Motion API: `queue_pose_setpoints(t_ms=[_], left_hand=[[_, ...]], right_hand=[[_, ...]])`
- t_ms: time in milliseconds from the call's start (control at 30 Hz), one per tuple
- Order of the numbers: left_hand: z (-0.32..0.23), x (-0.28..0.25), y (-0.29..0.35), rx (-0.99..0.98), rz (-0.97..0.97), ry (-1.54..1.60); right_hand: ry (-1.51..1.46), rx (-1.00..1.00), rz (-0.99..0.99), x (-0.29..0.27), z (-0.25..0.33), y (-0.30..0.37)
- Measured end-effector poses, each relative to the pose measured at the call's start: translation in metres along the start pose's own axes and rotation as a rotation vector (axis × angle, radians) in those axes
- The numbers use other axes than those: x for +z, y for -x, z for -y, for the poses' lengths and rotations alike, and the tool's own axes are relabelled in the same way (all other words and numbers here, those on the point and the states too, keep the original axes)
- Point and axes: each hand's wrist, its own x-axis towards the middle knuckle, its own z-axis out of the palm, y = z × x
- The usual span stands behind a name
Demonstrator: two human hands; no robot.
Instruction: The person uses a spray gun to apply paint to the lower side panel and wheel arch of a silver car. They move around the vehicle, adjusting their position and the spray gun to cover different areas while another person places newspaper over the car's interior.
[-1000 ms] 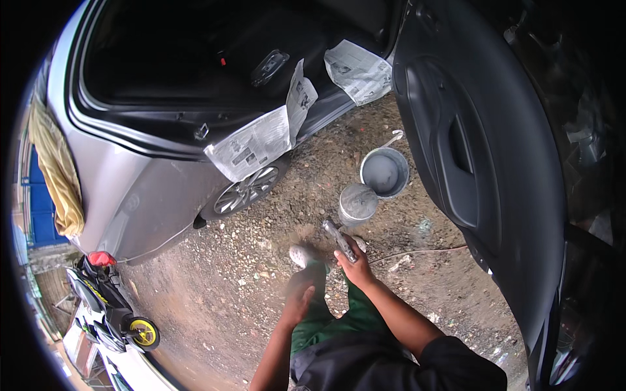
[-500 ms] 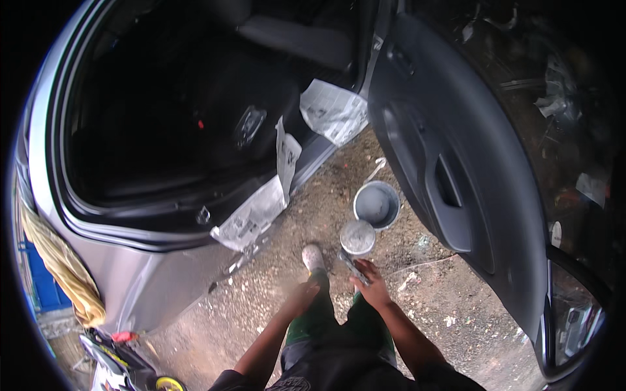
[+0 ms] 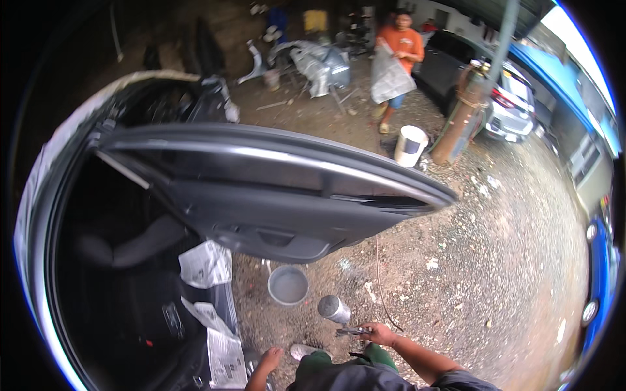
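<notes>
My right hand (image 3: 381, 333) is closed round a slim dark grey tool (image 3: 354, 331); its exact kind is too small to make out. The tool's tip is just below a small cylindrical can (image 3: 334, 309) with a grey top, which stands on the ground. Up and left of the can is a grey bucket (image 3: 288, 285) with greyish contents. My left hand (image 3: 271, 360) hangs beside the car's door opening, apart from everything; its fingers are too small and blurred to read. The open car door (image 3: 274, 225) spreads beyond the bucket. Newspaper sheets (image 3: 226, 358) lie over the sill.
A person in an orange shirt (image 3: 399, 45) stands beyond the door, holding a pale sheet (image 3: 391, 77). Near them are a white bucket (image 3: 411, 146), a rusty gas cylinder (image 3: 458, 124) and a parked car (image 3: 512, 104). A thin hose (image 3: 379, 280) crosses the gravel.
My view has swung right and up, bringing the yard and the other person into sight. My right hand still holds the dark tool, and my left hand is now nearer the car sill.
</notes>
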Motion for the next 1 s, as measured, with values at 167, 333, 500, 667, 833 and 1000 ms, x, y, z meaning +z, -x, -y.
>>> queue_pose_setpoints(t_ms=[167, 333, 500, 667, 833, 1000], left_hand=[[-0.107, 0.028, -0.016, 0.184, 0.015, -0.137], [-0.209, 0.083, -0.015, 0.074, 0.127, -0.134], [-0.251, 0.172, 0.0, 0.148, 0.054, -0.067], [-0.216, 0.208, 0.017, 0.033, -0.049, -0.057], [-0.125, 0.174, 0.025, -0.408, -0.251, 0.38], [-0.1, 0.148, 0.028, -0.33, -0.478, 0.242]], right_hand=[[-0.054, 0.11, -0.21, -0.027, -0.082, 0.092], [-0.174, 0.101, -0.338, -0.054, -0.149, 0.161], [-0.318, 0.16, -0.407, -0.095, -0.232, 0.215], [-0.403, 0.253, -0.417, -0.134, -0.287, 0.26], [-0.482, 0.217, -0.538, -0.15, -0.355, 0.273], [-0.511, 0.23, -0.608, -0.18, -0.416, 0.296]])
